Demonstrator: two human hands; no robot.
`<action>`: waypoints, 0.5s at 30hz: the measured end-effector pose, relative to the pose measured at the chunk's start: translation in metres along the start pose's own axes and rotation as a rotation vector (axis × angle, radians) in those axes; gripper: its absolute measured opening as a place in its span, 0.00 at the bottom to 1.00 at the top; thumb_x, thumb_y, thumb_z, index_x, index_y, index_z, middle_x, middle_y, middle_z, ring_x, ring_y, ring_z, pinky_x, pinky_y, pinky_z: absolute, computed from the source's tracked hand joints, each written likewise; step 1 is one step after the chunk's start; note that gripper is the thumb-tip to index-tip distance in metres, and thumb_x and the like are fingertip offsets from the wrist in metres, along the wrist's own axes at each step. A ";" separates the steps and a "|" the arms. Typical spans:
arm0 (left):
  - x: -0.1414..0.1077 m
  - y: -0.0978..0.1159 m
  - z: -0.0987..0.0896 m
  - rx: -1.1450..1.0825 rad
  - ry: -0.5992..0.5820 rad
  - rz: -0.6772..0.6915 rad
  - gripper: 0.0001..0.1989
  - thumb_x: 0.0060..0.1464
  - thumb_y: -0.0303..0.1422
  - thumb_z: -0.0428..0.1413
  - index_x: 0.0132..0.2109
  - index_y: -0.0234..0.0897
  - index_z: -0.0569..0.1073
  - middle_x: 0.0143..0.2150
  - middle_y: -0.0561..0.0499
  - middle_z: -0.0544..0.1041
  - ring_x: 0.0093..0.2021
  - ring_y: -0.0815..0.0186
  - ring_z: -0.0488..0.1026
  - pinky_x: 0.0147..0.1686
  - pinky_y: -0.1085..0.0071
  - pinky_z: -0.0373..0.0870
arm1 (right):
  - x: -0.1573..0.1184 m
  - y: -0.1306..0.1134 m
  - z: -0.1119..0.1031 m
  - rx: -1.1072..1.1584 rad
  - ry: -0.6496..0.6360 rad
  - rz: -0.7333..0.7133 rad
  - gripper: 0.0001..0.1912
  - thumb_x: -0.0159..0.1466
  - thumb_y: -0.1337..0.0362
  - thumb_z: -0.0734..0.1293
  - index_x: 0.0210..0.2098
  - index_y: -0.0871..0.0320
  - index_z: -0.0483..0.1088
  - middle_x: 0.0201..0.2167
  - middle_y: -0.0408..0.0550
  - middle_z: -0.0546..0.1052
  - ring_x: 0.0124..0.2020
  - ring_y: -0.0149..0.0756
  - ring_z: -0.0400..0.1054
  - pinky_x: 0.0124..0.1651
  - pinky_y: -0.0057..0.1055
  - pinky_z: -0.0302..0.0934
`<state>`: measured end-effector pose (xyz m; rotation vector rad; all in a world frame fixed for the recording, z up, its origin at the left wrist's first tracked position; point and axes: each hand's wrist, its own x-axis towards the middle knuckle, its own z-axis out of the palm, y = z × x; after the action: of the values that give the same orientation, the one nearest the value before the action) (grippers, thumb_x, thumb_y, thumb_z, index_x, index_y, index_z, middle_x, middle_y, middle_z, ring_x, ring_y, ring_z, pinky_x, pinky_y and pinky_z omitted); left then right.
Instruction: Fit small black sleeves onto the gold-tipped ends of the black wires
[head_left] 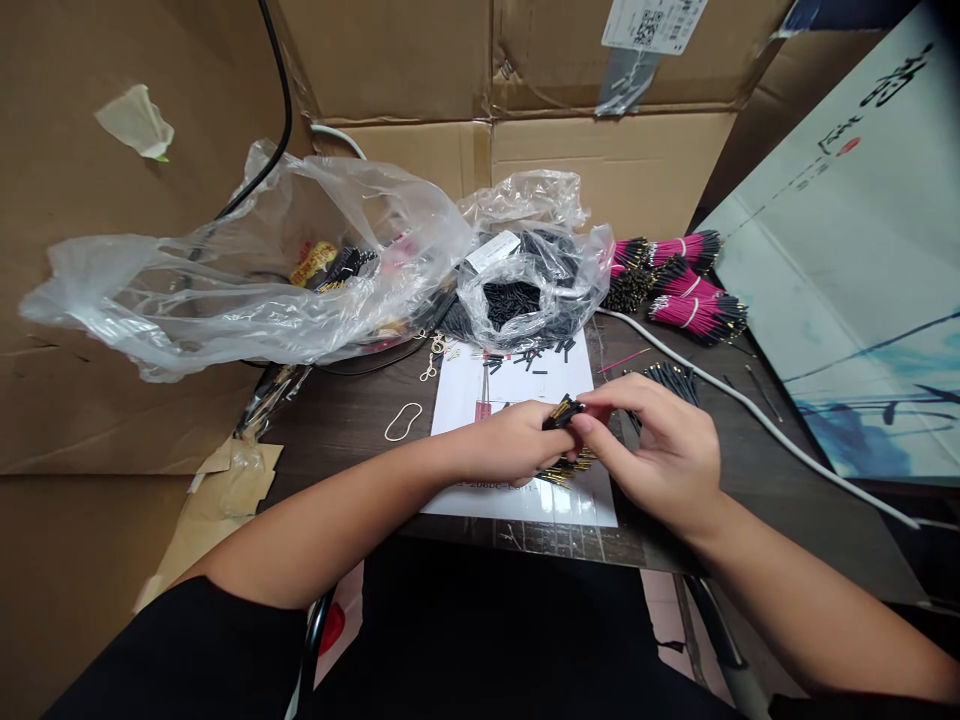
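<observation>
Dark table (352, 400); held bundle (562, 412) slants rightward.

short black sleeves (187, 655), bare forearms (352, 510), bare fingers (626, 394), black cloth (495, 630) over the lap

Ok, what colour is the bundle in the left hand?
The bundle is black with some gold, best seen in the head view.
</observation>
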<state>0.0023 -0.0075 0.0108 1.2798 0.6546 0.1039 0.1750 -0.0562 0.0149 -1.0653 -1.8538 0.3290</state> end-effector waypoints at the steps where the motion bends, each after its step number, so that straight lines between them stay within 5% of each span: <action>1: 0.000 0.000 -0.001 -0.033 -0.034 -0.014 0.12 0.57 0.41 0.49 0.33 0.37 0.62 0.18 0.62 0.53 0.16 0.76 0.50 0.17 0.76 0.52 | 0.000 0.000 0.000 -0.007 -0.012 -0.008 0.17 0.55 0.76 0.70 0.43 0.55 0.71 0.33 0.45 0.75 0.33 0.32 0.68 0.36 0.33 0.65; 6: -0.001 0.000 -0.003 -0.126 -0.192 -0.039 0.11 0.56 0.40 0.52 0.33 0.37 0.62 0.18 0.62 0.52 0.16 0.77 0.48 0.16 0.77 0.50 | 0.002 -0.001 -0.002 0.015 -0.040 0.015 0.11 0.57 0.74 0.69 0.37 0.55 0.71 0.32 0.45 0.74 0.33 0.34 0.68 0.36 0.35 0.64; 15: -0.004 0.003 -0.005 -0.183 -0.253 -0.106 0.14 0.53 0.42 0.57 0.33 0.37 0.63 0.18 0.63 0.51 0.16 0.77 0.46 0.16 0.78 0.48 | 0.005 0.003 -0.006 0.125 -0.149 0.028 0.08 0.58 0.73 0.68 0.35 0.56 0.69 0.34 0.47 0.70 0.37 0.35 0.66 0.40 0.36 0.62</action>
<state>-0.0027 -0.0039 0.0139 1.0579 0.4823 -0.0829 0.1809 -0.0518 0.0186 -1.0052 -1.9239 0.5470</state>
